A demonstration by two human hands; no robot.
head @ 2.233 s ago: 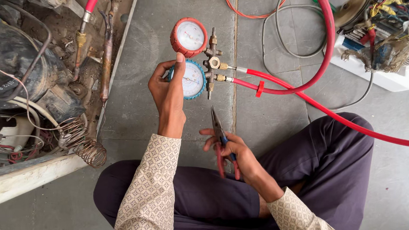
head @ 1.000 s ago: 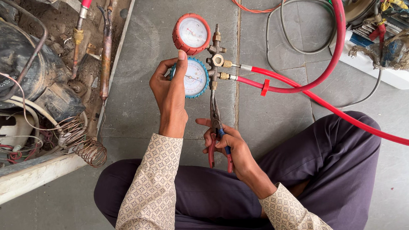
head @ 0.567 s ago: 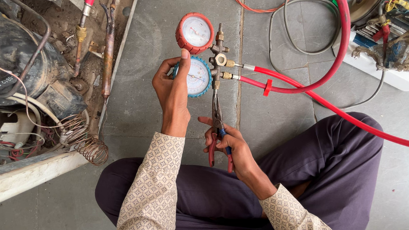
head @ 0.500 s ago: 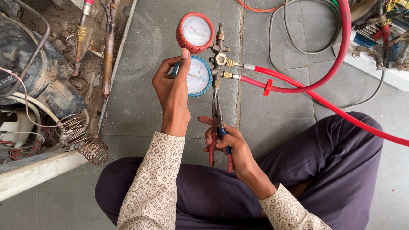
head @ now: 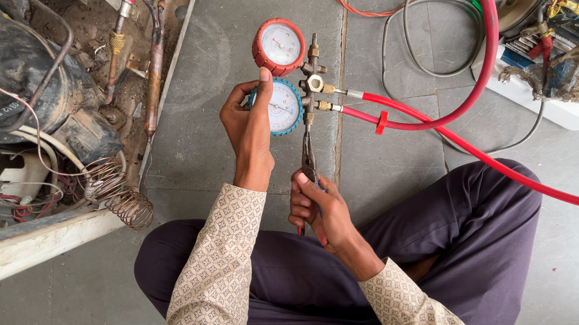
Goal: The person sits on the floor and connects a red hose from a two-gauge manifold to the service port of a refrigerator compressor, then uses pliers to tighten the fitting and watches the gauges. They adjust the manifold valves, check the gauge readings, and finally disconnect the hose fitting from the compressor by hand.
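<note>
Head view, looking down over a person seated cross-legged on the grey tiled floor (head: 247, 180), dark purple trousers, patterned cream sleeves.

Manifold gauge set (head: 295, 75) held upright above the floor, in front of the knees. Two round dials, one above the other: red-rimmed gauge (head: 279, 46) on top, blue-rimmed gauge (head: 284, 108) below, both with white faces. Brass valve block (head: 312, 82) sits just right of the dials, with brass fittings pointing right.

Left hand (head: 251, 122) wraps the blue-rimmed gauge from the left; fingers curled around its edge, thumb raised to touch the lower rim of the red-rimmed gauge.

Right hand (head: 317, 208) closed around the handles of a pair of pliers (head: 309, 158). Pliers point up; tip meets the underside of the valve block. Whether the tip bites a fitting, cannot tell.

Two red hoses (head: 441, 129) leave the fittings rightward; one loops up, one crosses the right knee.

Left edge: opened appliance with black compressor (head: 17, 75), copper tubing (head: 154, 71), a coiled capillary (head: 121, 195).
</note>
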